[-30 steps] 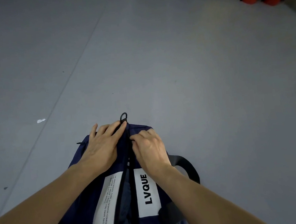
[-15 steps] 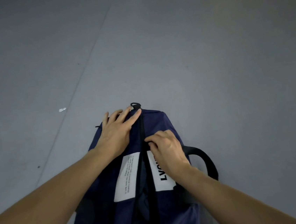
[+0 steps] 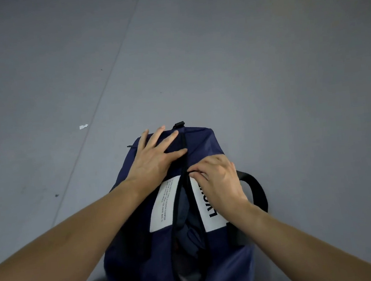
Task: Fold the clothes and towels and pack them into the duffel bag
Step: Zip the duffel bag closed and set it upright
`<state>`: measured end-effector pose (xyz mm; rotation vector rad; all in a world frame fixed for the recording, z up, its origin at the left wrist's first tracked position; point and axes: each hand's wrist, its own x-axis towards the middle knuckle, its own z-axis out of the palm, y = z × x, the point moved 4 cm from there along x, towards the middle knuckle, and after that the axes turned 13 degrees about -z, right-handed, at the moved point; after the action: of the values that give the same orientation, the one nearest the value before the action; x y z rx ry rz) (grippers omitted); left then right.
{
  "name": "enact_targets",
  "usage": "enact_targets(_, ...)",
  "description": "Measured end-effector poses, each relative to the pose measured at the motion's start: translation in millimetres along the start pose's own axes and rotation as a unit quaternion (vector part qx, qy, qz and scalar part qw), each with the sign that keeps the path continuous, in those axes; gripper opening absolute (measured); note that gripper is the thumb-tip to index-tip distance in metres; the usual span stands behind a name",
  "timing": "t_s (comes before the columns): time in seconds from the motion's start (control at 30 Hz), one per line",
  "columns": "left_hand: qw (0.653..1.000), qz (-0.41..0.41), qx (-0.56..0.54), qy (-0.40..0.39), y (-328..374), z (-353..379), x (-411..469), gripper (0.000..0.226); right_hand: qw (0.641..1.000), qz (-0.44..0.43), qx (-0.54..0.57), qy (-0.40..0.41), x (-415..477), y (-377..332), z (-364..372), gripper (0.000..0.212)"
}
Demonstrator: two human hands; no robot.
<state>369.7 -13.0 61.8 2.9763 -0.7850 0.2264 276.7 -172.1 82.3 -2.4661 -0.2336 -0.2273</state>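
Bag (image 3: 203, 143): navy duffel, lying on the grey floor (image 3: 263, 63), long axis running away from the person. It lies to the right of a seam in the floor.

Zip (image 3: 184, 154): runs along the top of the bag. It is closed at the far end and gapes open from the middle towards the near end. Dark blue clothes (image 3: 187, 231) show in the gap.

Two white panels flank the zip. The left panel (image 3: 161, 207) has small print; the right panel (image 3: 207, 211) has large black letters, partly covered by the wrist.

Left hand (image 3: 156, 159): flat on the bag's far end, left of the zip. Its fingers are straight and spread, pressing the cloth and gripping nothing.

Right hand (image 3: 218, 180): at the zip where the closed part ends. Its fingers are curled, tips pinched together on the zip line. The pull itself is hidden under them.

Handle (image 3: 257, 187): black strap, looping out from the bag's right side, just beyond the right wrist.

Loop (image 3: 179, 124): small, black, sticking out at the far end of the bag.

Scrap (image 3: 83, 126): small, white, on the floor left of the seam, well apart from the bag.
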Motion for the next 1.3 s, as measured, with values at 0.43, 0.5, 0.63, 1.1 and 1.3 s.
enact_targets(0.43, 0.991, -0.021, 0.053, -0.12, 7.1, -101.4, -106.2, 0.05, 0.999, 0.044, -0.009, -0.027, -67.2, -53.6, -45.0, 0.012)
enact_targets(0.5, 0.987, -0.059, 0.036, -0.144, 18.8, -115.4, -134.6, 0.051, 0.997, 0.07, 0.006, -0.034, -75.5, -60.7, -49.8, 0.012)
enact_targets(0.63, 0.966, -0.167, -0.029, -0.196, 46.6, -134.9, -212.4, 0.048, 0.994, 0.062, -0.041, -0.085, -87.8, -85.1, -62.5, 0.016)
enact_targets(1.1, 0.972, -0.165, -0.107, -0.127, 89.8, -143.6, -217.0, 0.048, 0.994, 0.105, -0.028, 0.004, -122.4, -79.8, -49.7, 0.019)
enact_targets(1.3, 0.963, -0.065, 0.041, -0.26, 90.6, -105.9, -126.9, 0.089, 0.99, 0.126, 0.008, 0.056, -122.5, -71.4, -39.9, 0.018)
